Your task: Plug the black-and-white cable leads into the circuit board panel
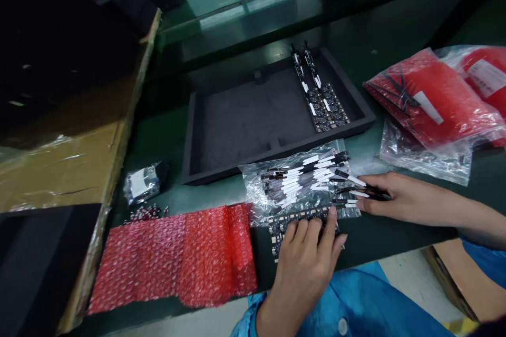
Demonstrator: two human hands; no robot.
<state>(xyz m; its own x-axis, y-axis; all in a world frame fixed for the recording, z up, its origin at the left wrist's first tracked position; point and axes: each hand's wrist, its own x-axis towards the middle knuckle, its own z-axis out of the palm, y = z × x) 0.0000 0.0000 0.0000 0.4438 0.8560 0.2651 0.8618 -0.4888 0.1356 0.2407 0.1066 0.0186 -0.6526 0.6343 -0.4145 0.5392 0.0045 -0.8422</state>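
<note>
A circuit board panel [279, 231] with many small parts lies at the table's front edge. My left hand [306, 263] is over it, fingers bent and holding it against the table, index fingertip at its far edge. Just right of it, my right hand [381, 195] is closed around several thin black cables with white labels [358, 194], whose ends point left toward the board. Part of the board is hidden under my left hand. Behind both hands, a clear plastic bag [253, 179] lies flat with a pile of similar labelled cables [296, 179] on it.
Behind the bag, a black foam tray [190, 137] holds boards with cables attached [326, 108] on its right side. Red bubble wrap [177, 258] and a small silvery bag [144, 181] lie left. Red packages in plastic [438, 100] lie right. A carton edge [122, 131] borders the left.
</note>
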